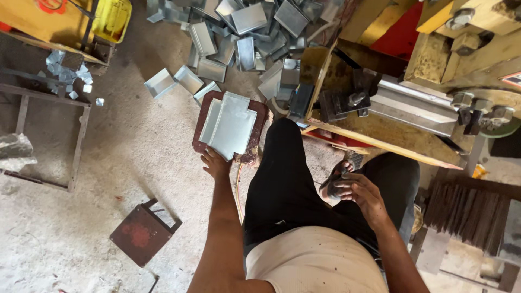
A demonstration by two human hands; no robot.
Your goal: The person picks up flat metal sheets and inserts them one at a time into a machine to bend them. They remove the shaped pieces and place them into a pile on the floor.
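My left hand (215, 164) reaches down to a stack of flat cross-shaped metal sheets (230, 125) lying on a dark red stool top (202, 130). Its fingers touch the near edge of the stack. My right hand (355, 190) rests over my right knee, fingers curled around a small dark object that I cannot make out. My legs in black trousers (282, 179) stretch toward a yellow press machine (434, 70).
A heap of folded grey metal boxes (244, 38) lies on the floor behind the stool. A small red-brown stool (142, 233) stands at lower left. A metal frame (49, 135) and metal offcuts (68, 73) are at the left. A yellow container (111, 19) sits top left.
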